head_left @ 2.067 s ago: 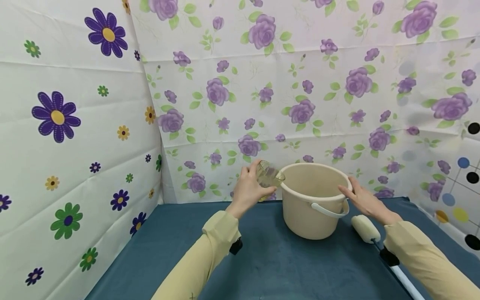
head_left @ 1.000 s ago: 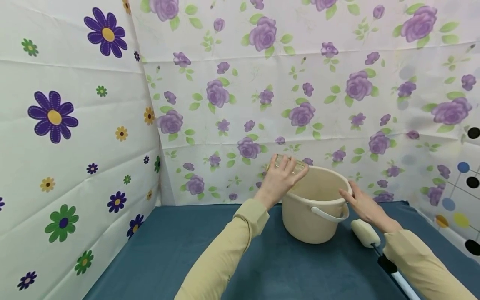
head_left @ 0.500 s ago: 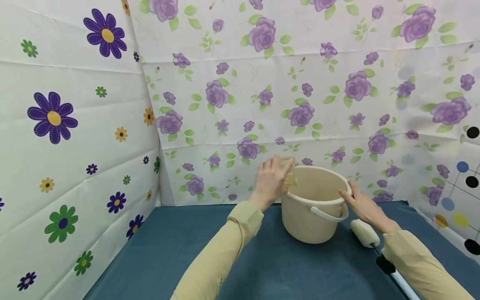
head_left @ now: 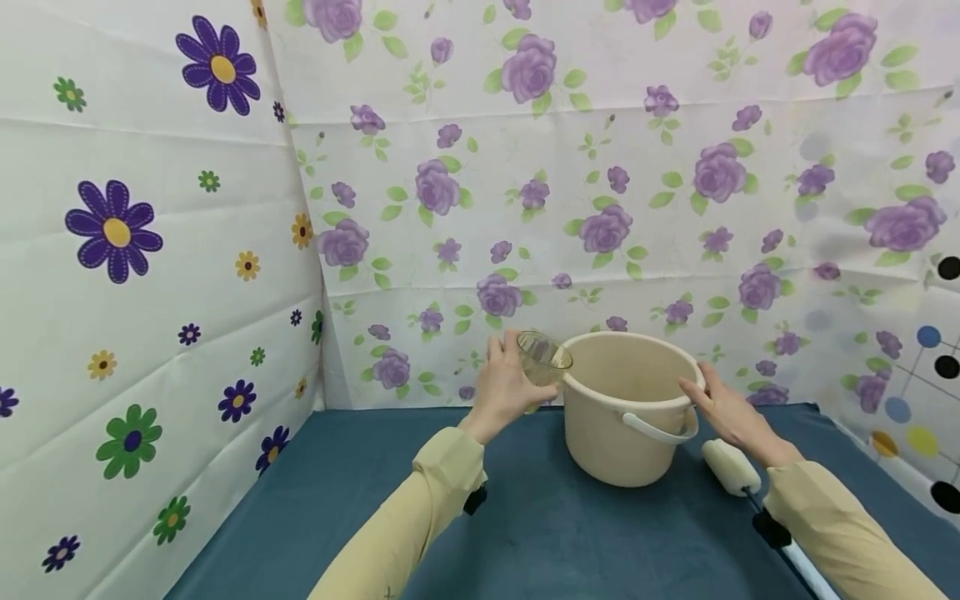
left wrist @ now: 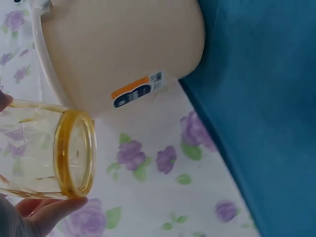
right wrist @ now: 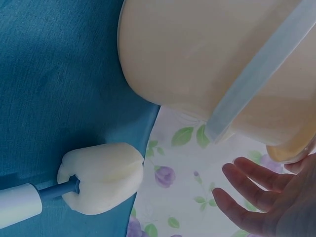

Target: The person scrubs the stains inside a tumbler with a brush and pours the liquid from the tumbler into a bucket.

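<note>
My left hand [head_left: 498, 387] grips a clear amber-tinted drinking glass [head_left: 542, 358] beside the left rim of a beige plastic bucket [head_left: 618, 442]. The glass leans toward the bucket, its rim overlapping the bucket's rim in the head view. From the left wrist, the thick base of the glass [left wrist: 74, 153] shows, with a thumb along its lower side. My right hand [head_left: 738, 417] holds the bucket's right rim, thumb over the edge; several of its fingers [right wrist: 247, 187] extend loosely outside. The bucket stands upright, its pale handle [head_left: 660, 431] hanging down in front.
A sponge brush with a cream head [head_left: 731, 467] and white handle [right wrist: 19, 205] lies on the blue cloth [head_left: 555, 542], right of the bucket and partly under my right forearm. Flower-printed sheets [head_left: 450, 217] close off the back and sides. The bucket carries a label [left wrist: 138, 90].
My left hand first tipped the glass over the bucket's left rim, then turned it back and drew it left. Its mouth now faces upward at a slant. The right hand and bucket stay put.
</note>
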Tool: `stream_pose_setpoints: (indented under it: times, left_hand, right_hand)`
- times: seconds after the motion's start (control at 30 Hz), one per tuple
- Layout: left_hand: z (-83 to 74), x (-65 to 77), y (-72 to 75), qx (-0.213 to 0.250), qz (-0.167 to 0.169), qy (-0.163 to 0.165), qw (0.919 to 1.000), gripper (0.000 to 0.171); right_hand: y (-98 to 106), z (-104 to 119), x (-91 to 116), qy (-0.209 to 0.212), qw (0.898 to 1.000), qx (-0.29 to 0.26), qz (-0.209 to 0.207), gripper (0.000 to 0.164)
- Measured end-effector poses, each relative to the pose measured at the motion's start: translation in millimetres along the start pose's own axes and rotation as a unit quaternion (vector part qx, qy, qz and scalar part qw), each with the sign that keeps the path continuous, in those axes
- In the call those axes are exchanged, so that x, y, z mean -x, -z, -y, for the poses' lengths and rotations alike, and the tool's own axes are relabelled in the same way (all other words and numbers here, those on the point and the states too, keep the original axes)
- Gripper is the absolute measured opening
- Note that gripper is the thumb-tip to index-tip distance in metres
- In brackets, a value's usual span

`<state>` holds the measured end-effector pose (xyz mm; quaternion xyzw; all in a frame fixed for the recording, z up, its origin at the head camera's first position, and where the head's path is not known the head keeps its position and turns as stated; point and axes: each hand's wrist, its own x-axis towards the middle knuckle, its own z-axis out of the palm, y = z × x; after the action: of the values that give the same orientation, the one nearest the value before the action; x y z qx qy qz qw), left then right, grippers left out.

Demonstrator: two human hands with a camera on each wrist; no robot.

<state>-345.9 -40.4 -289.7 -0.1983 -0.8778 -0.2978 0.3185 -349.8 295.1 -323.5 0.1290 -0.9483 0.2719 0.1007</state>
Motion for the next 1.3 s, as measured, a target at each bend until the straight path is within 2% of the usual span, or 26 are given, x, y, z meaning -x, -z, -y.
stream_pose_setpoints:
  times: [0.1,0.27,0.57,0.77,1.07,1.17,1.3]
  left_hand:
    - [4.9,8.9,0.7,0.033,0.015,0.030,0.9989,0.082]
    - [13.6,23.8,1.7,0.089,0.036,0.059,0.9937,0.078]
    - [19.3,58.5,-1.1,0.133,0.119,0.085,0.9802,0.085]
    - [27.4,82.1,-10.3,0.171,0.164,0.076,0.9686,0.081]
    - [45.5,103.7,-19.6,0.193,0.187,0.073,0.9605,0.073]
    - [47.9,107.9,-20.3,0.212,0.210,0.059,0.9525,0.073]
    - [49.5,112.3,-21.4,0.241,0.253,0.048,0.9358,0.072]
  right_hand:
    - [1.8,-0.3,1.2,-0.006,1.000,-0.005,0.005,0.079]
    - [3.5,1.6,0.7,-0.003,1.000,-0.008,0.002,0.078]
    - [1.5,3.0,0.3,0.008,1.000,-0.009,-0.011,0.075]
    - [1.9,4.2,0.2,0.005,1.000,-0.009,-0.009,0.077]
    - [1.1,5.9,0.6,0.002,1.000,0.000,-0.010,0.075]
    - [0.7,6.2,1.3,0.002,1.000,0.004,-0.010,0.075]
    - [0.0,5.4,2.1,-0.001,1.000,0.005,-0.010,0.075]
